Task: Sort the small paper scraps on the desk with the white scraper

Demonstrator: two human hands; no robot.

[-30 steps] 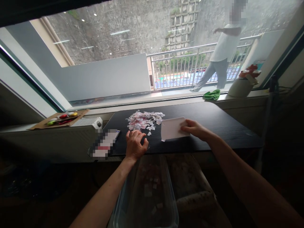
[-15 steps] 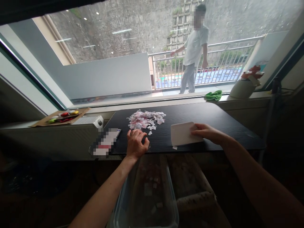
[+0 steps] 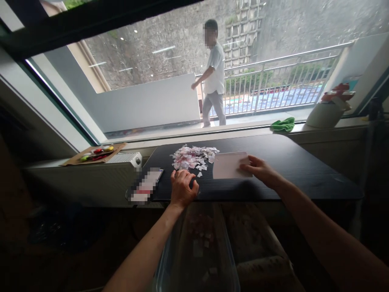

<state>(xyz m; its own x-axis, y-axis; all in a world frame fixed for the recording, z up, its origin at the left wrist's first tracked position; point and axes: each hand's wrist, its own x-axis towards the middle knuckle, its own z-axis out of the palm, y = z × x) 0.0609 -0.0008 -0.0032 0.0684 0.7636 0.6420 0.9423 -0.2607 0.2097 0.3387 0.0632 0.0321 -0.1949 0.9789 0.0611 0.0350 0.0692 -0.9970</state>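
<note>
A loose pile of torn paper scraps (image 3: 191, 156) lies on the black tabletop (image 3: 267, 154). At its near side rests my left hand (image 3: 184, 186), fingers curled over and the thumb apart; nothing shows between them. My right hand (image 3: 258, 168) grips a white flat scraper (image 3: 227, 164) by its right end, thumb over the face. The scraper is held tilted over the table, its left edge close to the right side of the pile. Below the table edge stands a clear plastic bin (image 3: 234, 259) with several paper pieces in it.
A phone (image 3: 148, 184) lies at the table's left edge. Beyond are a radiator (image 3: 130, 158) with cardboard on top, a green cloth (image 3: 282, 124) and a pale container (image 3: 323, 113) on the sill. Outside the window a person (image 3: 215, 73) walks along the railing.
The scraper has come up from near the table's front edge and closer to the pile. My left hand keeps its curled pose. The view has shifted, and the person outside has moved left.
</note>
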